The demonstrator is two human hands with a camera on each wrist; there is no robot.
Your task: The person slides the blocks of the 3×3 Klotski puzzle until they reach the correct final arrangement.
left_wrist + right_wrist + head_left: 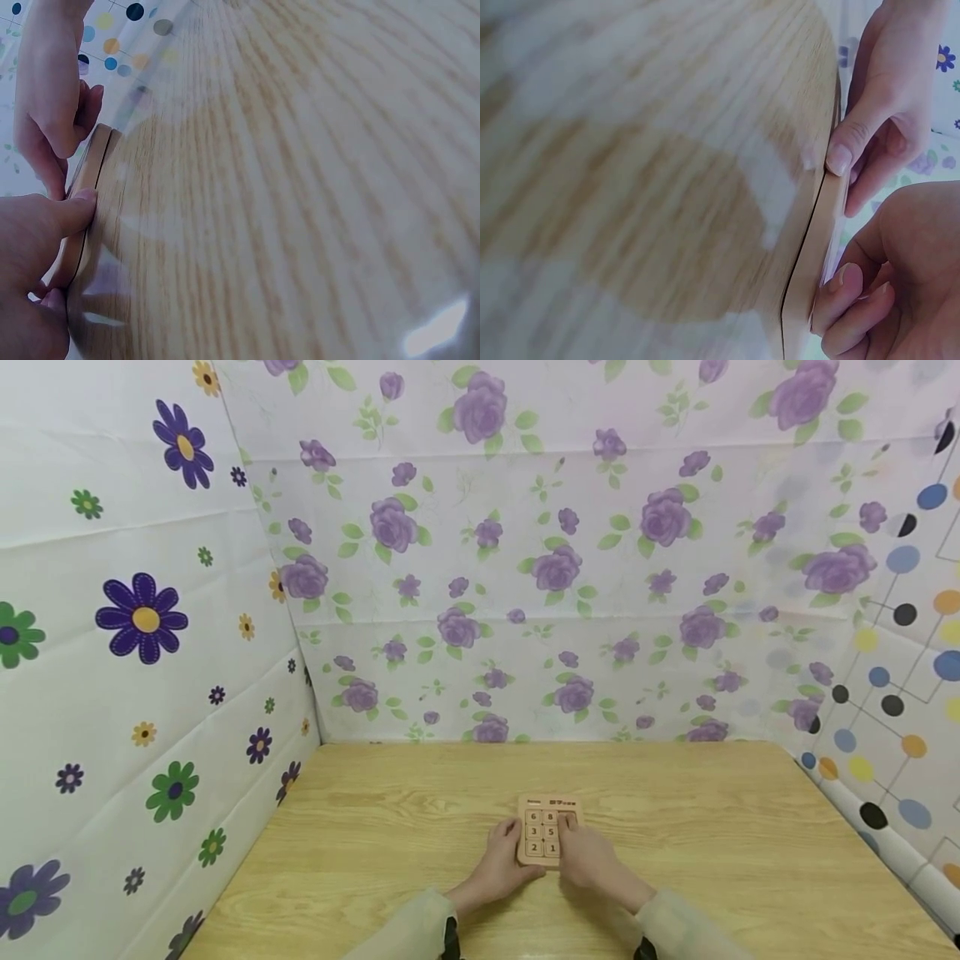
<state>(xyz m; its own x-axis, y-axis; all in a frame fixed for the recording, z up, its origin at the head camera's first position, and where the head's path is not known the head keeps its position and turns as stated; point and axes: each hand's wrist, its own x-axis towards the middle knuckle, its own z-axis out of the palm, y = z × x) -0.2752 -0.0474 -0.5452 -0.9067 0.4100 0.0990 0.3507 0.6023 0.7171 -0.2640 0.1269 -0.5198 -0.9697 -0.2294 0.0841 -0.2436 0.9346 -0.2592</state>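
A small wooden number slide puzzle [551, 802] lies on the table in the head view. Tiles 6 and 8, 3 and 5, 2 and 1 show in its left and middle columns; the right column is mostly hidden. My left hand [497, 864] grips the puzzle's left side, its thumb along the near edge. From the right, my right hand [592, 858] reaches over the board with a fingertip on the upper right part. In the right wrist view, other fingers [859, 319] of that hand are curled beside the puzzle's edge [814, 247].
The wood-grain table [420, 793] spreads around the puzzle. A floral cloth [525, 610] hangs behind it, a flower-print cloth [247, 710] on the left, and a dotted cloth [885, 718] on the right.
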